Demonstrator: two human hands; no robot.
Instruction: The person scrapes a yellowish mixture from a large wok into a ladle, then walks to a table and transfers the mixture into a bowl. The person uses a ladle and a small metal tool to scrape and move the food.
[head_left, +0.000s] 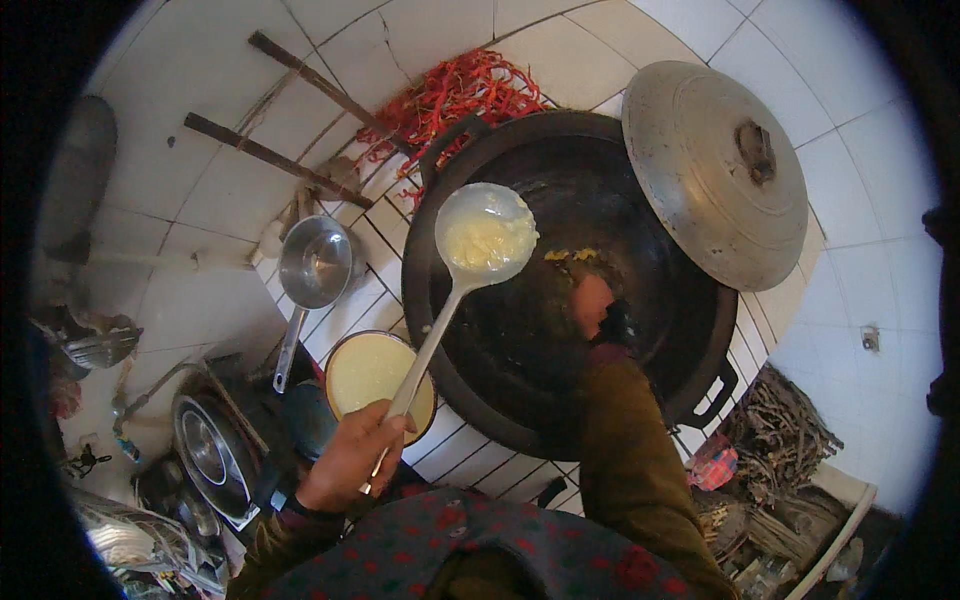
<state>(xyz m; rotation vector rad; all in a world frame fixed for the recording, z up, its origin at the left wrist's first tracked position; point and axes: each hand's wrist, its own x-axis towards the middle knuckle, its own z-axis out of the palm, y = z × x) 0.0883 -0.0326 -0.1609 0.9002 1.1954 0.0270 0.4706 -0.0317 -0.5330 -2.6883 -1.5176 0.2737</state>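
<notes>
My left hand (349, 457) grips the long handle of a metal ladle (427, 349). Thick pale-yellow batter (484, 241) lies in the ladle's bowl, which is held over the left part of a large black wok (517, 360). Reaching down into the wok, my right hand (592, 300) is near its bottom. Small yellow bits (570, 255) show on the dark metal just beyond that hand. Its fingers are too indistinct to tell whether they hold anything. Below the ladle's handle, left of the wok, stands a round bowl (367, 367) of pale-yellow liquid.
A large metal lid (712, 180) leans over the wok's right rim. Dried red chillies (465, 97) lie behind it. A small metal saucepan (316, 262) sits on the tiled stove top (382, 259) at left. Bundled twigs (784, 431) are at lower right.
</notes>
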